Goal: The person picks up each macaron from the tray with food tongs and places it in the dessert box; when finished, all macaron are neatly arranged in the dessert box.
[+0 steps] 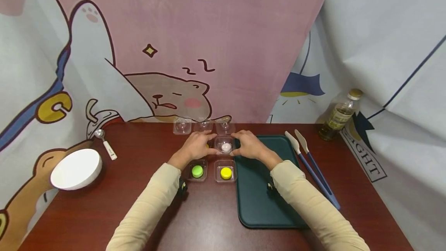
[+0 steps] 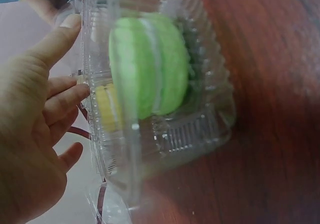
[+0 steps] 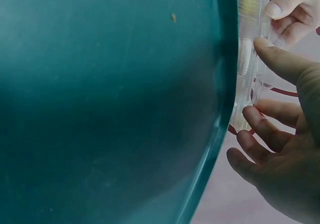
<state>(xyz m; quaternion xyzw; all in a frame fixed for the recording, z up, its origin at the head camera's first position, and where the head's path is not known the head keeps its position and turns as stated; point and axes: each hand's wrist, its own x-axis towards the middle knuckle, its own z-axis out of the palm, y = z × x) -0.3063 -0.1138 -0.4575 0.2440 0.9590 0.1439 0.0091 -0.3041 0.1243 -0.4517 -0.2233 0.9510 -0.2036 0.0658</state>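
In the head view, a small clear plastic box [image 1: 224, 138] with a white macaron [image 1: 226, 148] stands between the two hands. On its left side, the left hand [image 1: 197, 145] touches the edge with thumb and fingertips spread apart. Opposite, the right hand [image 1: 253, 146] touches the other side in the same way, its fingers [image 3: 272, 109] loosely extended. Nearer the person are a box with a green macaron [image 1: 197, 171] and one with a yellow macaron [image 1: 225, 173]. A yellow-orange piece [image 2: 108, 106] is mostly hidden behind the left hand in the head view.
Clear plastic lids or boxes [image 1: 182, 126] line the table's back edge. Right of the boxes lies a dark green tray [image 1: 258, 214], then blue-handled tongs [image 1: 318, 173] and an oil bottle [image 1: 338, 116]. At left are a white bowl [image 1: 76, 169] and a scoop [image 1: 108, 148].
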